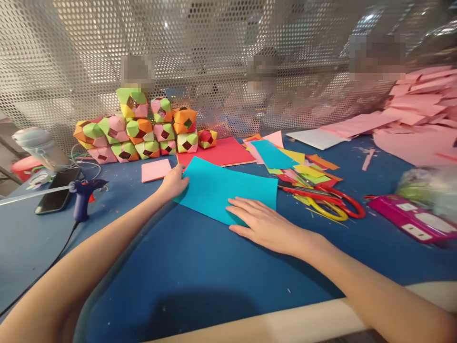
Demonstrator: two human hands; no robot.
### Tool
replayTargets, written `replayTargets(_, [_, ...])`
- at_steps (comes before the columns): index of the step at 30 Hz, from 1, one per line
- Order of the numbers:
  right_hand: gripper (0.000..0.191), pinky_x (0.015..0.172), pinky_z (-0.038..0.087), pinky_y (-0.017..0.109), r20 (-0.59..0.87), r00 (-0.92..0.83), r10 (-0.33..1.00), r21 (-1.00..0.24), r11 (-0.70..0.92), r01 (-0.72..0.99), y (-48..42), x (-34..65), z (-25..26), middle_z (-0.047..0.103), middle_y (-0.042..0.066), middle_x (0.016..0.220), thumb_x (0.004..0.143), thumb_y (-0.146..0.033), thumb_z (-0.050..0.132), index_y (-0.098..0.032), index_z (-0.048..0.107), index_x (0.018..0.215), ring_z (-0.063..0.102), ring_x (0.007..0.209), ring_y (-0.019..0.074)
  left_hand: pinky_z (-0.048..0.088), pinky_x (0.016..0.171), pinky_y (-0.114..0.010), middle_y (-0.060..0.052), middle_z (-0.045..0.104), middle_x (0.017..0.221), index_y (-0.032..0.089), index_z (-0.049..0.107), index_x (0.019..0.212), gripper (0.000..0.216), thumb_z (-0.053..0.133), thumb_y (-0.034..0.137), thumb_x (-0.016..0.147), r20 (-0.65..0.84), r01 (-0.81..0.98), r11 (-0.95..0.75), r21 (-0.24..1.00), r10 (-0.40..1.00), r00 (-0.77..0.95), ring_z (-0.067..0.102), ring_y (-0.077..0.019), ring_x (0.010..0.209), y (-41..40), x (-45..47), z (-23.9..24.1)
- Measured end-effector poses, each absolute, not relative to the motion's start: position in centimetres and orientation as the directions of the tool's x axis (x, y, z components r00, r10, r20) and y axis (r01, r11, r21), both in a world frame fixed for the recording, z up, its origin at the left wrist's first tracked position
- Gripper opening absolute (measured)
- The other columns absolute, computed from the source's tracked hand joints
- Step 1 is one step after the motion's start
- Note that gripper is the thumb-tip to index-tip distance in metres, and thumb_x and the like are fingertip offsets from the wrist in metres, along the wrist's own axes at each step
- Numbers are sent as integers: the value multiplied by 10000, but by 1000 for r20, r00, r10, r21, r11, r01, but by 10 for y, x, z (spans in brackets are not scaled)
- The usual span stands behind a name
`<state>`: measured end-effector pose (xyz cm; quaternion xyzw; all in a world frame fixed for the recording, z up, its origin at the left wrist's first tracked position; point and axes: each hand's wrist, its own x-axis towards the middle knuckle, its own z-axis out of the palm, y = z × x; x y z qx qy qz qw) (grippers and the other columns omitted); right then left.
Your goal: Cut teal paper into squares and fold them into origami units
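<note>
A turquoise sheet of paper (221, 188) lies on the blue table (200, 276) in front of me. My left hand (174, 182) grips its far left corner with the fingers curled on the edge. My right hand (262, 224) rests flat on the near right part of the sheet, fingers stretched out and pointing left. A red sheet (223, 151) lies just beyond the turquoise one, and a small pink sheet (156, 170) lies to the left of my left hand.
Several folded paper cubes (139, 128) are stacked at the back left against a perforated metal screen (214, 57). A glue gun (84, 195), phone (57, 196), scissors (328, 200), coloured scraps (303, 169), pink case (410, 216) and pink paper pile (421, 105) surround the sheet.
</note>
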<state>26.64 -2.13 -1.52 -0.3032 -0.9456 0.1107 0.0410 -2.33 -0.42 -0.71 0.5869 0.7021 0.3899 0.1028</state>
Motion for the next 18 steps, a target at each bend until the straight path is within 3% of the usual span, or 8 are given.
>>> replayTargets(3, [466, 1125, 343, 507, 24, -834, 551, -278, 805, 524, -17, 277, -14, 415, 72, 1490, 928, -462, 456, -257, 556, 1334, 334, 1403, 285, 480, 807, -374, -101, 662, 925, 169, 572, 1016, 405, 600, 74, 623, 290, 696, 56, 716, 883, -370, 626, -264, 896, -5, -23, -8])
replayTargets(9, [398, 1094, 399, 480, 68, -861, 504, -328, 826, 458, -13, 290, -14, 512, 37, 1418, 858, -234, 443, -281, 652, 1194, 432, 1345, 254, 387, 471, -238, 39, 530, 549, 155, 559, 1038, 387, 545, 100, 656, 149, 517, 86, 852, 906, -397, 516, -135, 470, -32, -20, -11])
replayTargets(14, [340, 1050, 425, 480, 71, -846, 529, -299, 820, 487, -10, 291, -7, 595, 35, 1328, 848, -258, 452, -282, 694, 1085, 531, 1244, 268, 370, 451, -221, 64, 510, 552, 156, 528, 1104, 482, 509, 97, 626, 177, 450, 24, 893, 899, -400, 502, -120, 455, -59, -8, -16])
replayTargets(18, [299, 968, 473, 432, 195, -768, 610, -305, 782, 544, -1, 290, -9, 671, 61, 1181, 900, -371, 460, -257, 698, 1041, 605, 1111, 265, 382, 473, -218, 70, 495, 559, 140, 514, 1122, 488, 492, 115, 634, 245, 477, -19, 879, 876, -416, 492, -113, 469, -67, -5, -23])
